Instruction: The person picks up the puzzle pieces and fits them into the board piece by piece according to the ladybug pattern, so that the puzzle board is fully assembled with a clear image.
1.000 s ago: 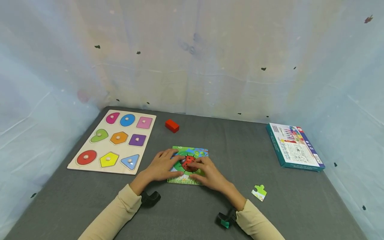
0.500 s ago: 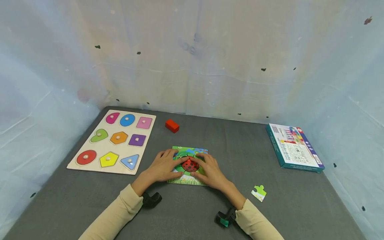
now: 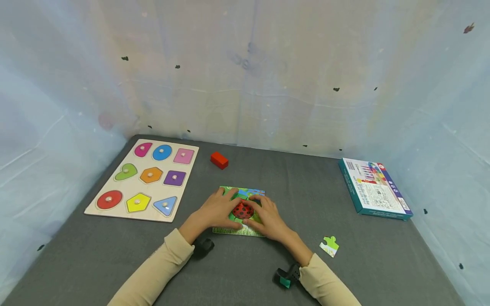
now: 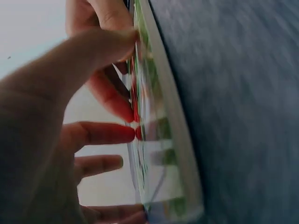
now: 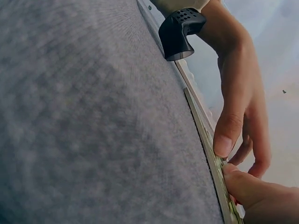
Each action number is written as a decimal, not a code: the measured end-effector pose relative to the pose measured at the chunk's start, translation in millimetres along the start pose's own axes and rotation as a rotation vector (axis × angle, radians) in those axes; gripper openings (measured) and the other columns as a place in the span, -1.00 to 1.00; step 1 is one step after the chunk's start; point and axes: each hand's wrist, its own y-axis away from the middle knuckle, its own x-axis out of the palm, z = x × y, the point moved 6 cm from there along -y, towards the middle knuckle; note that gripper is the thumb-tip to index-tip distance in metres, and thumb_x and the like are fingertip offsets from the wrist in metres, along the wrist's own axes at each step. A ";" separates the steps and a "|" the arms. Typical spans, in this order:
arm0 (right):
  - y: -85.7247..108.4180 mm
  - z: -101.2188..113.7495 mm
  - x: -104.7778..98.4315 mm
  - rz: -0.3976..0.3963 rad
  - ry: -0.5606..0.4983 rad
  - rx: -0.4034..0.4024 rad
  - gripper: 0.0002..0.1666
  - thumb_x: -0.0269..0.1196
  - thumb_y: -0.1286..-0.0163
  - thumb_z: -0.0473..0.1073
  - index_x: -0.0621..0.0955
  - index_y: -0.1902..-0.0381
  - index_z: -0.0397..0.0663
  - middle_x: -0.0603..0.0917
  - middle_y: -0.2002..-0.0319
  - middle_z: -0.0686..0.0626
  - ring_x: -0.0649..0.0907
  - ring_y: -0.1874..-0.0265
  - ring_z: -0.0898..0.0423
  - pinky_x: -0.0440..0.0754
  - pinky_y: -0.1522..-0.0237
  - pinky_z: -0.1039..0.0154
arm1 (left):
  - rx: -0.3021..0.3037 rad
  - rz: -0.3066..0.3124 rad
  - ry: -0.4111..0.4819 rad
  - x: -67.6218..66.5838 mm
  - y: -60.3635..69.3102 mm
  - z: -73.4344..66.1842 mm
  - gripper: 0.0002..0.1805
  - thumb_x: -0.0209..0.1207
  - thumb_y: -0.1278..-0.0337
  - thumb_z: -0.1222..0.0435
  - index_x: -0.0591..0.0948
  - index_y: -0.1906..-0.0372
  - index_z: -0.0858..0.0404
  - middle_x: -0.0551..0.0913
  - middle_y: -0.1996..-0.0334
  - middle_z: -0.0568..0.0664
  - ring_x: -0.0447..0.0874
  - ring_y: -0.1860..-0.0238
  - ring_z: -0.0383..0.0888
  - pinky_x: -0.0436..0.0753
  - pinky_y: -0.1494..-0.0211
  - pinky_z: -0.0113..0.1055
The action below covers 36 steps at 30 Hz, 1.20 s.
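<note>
A small square jigsaw puzzle (image 3: 226, 230) with a red ladybug picture lies flat in the middle of the table in the head view. My left hand (image 3: 220, 212) rests over its left side, fingers spread and the thumb near the lower middle. On the right part lies my right hand (image 3: 271, 219), its fingers reaching toward the ladybug. Both index fingertips come close together above the ladybug. In the left wrist view the left thumb (image 4: 100, 46) touches the puzzle's surface. The right wrist view shows the right thumb (image 5: 245, 186) on the puzzle's edge area. The hands hide parts of the picture.
A loose green-and-white jigsaw piece (image 3: 329, 246) lies right of the right hand. A wooden shape board (image 3: 130, 182) stands at the left, a red block (image 3: 219, 160) behind the puzzle, and a teal-sided box (image 3: 375, 189) at the far right.
The left hand has shifted right over the puzzle. The right fingers have moved back from the ladybug's middle toward its upper right, leaving more of it visible.
</note>
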 end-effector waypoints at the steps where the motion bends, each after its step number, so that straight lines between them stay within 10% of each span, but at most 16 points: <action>1: 0.0 0.1 0.0 -0.003 -0.003 -0.002 -0.32 0.20 -0.29 0.15 0.36 -0.32 0.13 0.30 -0.26 -0.15 0.17 -0.31 -0.16 0.16 -0.17 -0.23 | 0.002 0.006 -0.017 1.0 -0.5 -1.1 -0.15 0.19 0.17 -0.32 0.44 -0.24 0.06 0.29 -0.31 0.08 0.25 -0.21 0.28 0.42 -0.08 0.12; 18: 8.7 1.1 -26.8 0.017 -0.113 -0.093 -0.36 0.24 -0.30 -0.03 0.39 -0.25 -0.20 0.33 -0.26 -0.23 0.29 -0.28 -0.14 0.29 -0.20 -0.14 | -0.029 0.070 -0.017 6.6 0.0 -0.3 -0.07 0.11 0.16 -0.39 0.29 -0.37 -0.08 0.22 -0.37 -0.01 0.09 -0.30 0.27 0.26 -0.21 0.14; 36: 111.8 -55.0 -92.8 -0.147 -0.086 0.061 -0.22 0.40 -0.10 -0.11 0.39 -0.29 -0.03 0.40 -0.16 0.06 0.41 -0.14 0.13 0.42 -0.05 0.08 | -0.012 0.083 0.011 7.0 0.8 0.5 -0.07 0.14 0.17 -0.37 0.30 -0.37 -0.06 0.21 -0.36 0.01 0.08 -0.28 0.30 0.25 -0.18 0.15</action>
